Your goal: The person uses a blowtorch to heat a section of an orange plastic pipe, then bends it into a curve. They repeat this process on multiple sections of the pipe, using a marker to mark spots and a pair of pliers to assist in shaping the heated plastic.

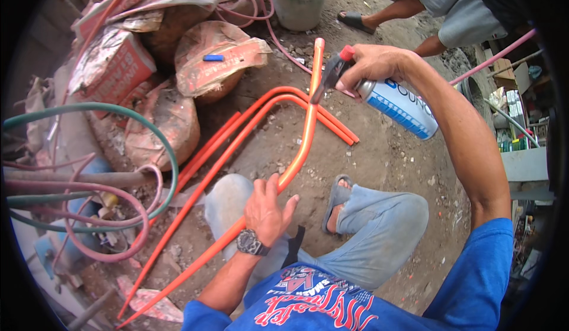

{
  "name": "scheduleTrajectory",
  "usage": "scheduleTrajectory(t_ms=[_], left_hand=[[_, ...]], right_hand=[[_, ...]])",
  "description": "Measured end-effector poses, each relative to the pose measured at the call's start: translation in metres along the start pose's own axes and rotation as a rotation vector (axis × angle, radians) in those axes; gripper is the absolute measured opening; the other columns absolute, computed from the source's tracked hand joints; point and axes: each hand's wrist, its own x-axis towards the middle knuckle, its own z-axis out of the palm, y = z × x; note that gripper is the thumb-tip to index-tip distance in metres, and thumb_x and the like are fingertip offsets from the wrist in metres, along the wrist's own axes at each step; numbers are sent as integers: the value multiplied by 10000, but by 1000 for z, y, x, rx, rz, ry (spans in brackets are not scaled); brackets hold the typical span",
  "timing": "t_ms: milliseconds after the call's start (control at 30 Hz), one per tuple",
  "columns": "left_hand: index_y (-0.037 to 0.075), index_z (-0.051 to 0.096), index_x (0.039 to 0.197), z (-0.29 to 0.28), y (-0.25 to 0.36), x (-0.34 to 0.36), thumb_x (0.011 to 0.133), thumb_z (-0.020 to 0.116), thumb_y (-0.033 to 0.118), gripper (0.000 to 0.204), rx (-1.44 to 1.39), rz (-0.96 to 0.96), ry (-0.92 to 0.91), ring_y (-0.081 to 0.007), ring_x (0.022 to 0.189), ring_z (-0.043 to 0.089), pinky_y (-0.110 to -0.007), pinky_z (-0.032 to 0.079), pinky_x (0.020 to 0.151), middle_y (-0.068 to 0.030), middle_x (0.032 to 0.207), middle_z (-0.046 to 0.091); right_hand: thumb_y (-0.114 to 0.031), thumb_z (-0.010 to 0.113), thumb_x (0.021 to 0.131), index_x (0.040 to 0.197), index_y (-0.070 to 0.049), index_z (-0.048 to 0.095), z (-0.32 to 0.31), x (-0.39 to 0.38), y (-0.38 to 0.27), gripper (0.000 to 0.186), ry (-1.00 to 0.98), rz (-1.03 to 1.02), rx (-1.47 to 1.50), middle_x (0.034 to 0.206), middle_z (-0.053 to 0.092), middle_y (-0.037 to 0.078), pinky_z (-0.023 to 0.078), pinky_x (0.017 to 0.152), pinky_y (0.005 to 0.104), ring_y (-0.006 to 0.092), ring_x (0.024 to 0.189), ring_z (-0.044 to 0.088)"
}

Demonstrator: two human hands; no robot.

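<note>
Rested L hand (265,212) on bent orange pipe (305,135) slanting across L leg (225,193), w/ thumb spread from fingers, & held spray can (404,110) in R hand (376,65), w/ fingers wrapped round trigger head (336,68) close to pipe. Hemmed in on L by green hose (77,107), pink hose (106,257) & grubby sacks (112,64), w/ two more orange pipes (287,98) crossing under first, plus bucket (299,8) & co-worker's legs (394,12) up top. Had gritty ground (379,159) R of pipes for moving, edged by clutter (515,111) far R.

Lettering marks the spray can (398,109), blue shirt (385,313) and red-printed sack (112,64).
</note>
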Motion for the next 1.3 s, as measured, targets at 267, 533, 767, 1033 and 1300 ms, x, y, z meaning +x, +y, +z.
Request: scheduleTrajectory(t_ms=[267, 533, 767, 1033, 1300], left_hand=[[35, 562, 1371, 2, 1, -1, 807, 877, 295, 697, 0, -5, 6, -385, 913, 643, -487, 539, 729, -172, 1100, 574], [55, 563, 1381, 2, 1, -2, 805, 877, 295, 699, 4, -1, 19, -388, 923, 642, -491, 543, 733, -170, 1107, 570], [61, 549, 1400, 1, 0, 0, 815, 872, 302, 711, 2, -19, -6, -392, 934, 647, -491, 551, 740, -177, 1127, 573], [62, 547, 1400, 1, -2, 2, 825, 865, 310, 702, -5, -24, -22, -397, 933, 649, -497, 550, 739, -181, 1132, 572], [59, 534, 1407, 3, -4, 2, 830, 860, 309, 708, 11, 0, -22, -397, 933, 645, -502, 547, 743, -180, 1121, 569]], right_hand=[[-252, 838, 840, 934, -4, 715, 0, -6, -6, 292, 50, 13, -123, 790, 711, 81, 610, 631, 329, 179, 688, 730], [-213, 848, 823, 904, -5, 701, -4, -2, 15, 267, 116, -18, -15, 771, 706, 80, 608, 605, 329, 183, 671, 727], [-198, 852, 826, 948, 25, 681, -12, 0, 41, 306, 144, -62, 202, 786, 709, 83, 626, 629, 344, 192, 692, 737], [-157, 834, 852, 961, 1, 694, 0, -4, 72, 238, 148, -50, 372, 779, 706, 79, 615, 642, 326, 183, 699, 730], [-169, 838, 850, 984, -11, 710, 8, -7, 74, 245, -33, -107, 327, 792, 714, 69, 606, 648, 316, 158, 680, 707]])
